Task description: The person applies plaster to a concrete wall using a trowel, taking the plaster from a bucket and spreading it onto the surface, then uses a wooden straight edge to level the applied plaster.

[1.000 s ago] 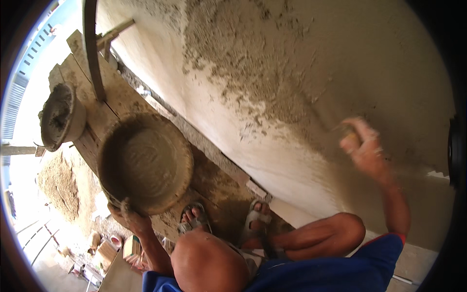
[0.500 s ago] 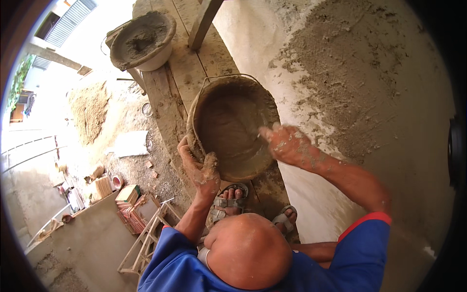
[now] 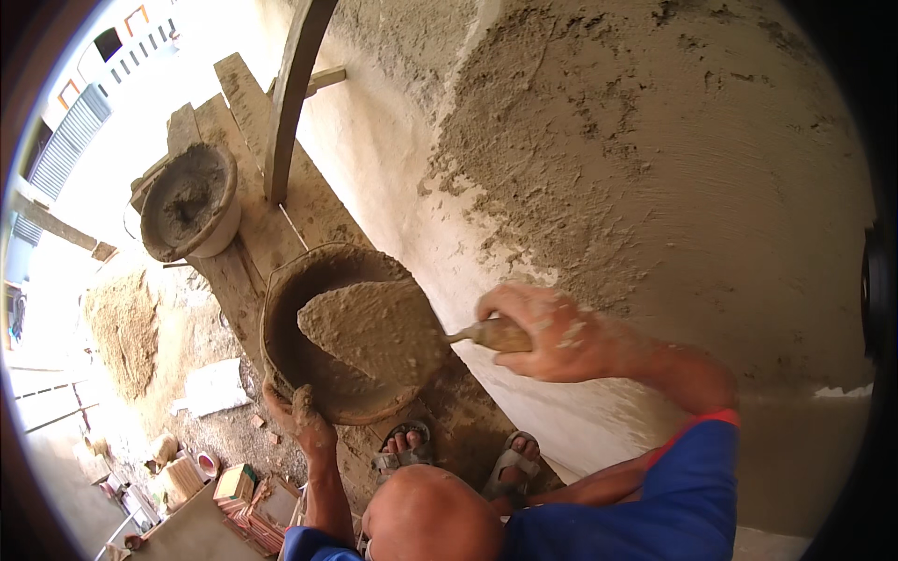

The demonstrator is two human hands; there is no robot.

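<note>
A mortar bucket (image 3: pixel 273 348) with a caked rim and a thin wire handle rests on the plank platform. My left hand (image 3: pixel 304 419) is closed on its near-left rim, thumb over the edge. My right hand (image 3: pixel 561 341) is wrapped round the wooden handle of a trowel (image 3: pixel 503 335). A thick heap of wet grey mortar (image 3: pixel 374 327) covers the trowel's blade, which is held above the bucket's mouth. The blade hides much of the bucket's inside; mortar shows along the lower part.
A second bucket (image 3: pixel 229 220) of mortar stands farther along the planks (image 3: pixel 323 201), near a wooden post (image 3: pixel 288 103). To the right rises a wall (image 3: pixel 599 150), partly covered in rough mortar. Below at left lie a sand heap (image 3: pixel 122 327), a white sack (image 3: pixel 213 386) and stacked tiles (image 3: pixel 234 486).
The trowel has come up out of the bucket, loaded with mortar, in my right hand. My left hand stays on the rim. The view has shifted, showing more of the wall.
</note>
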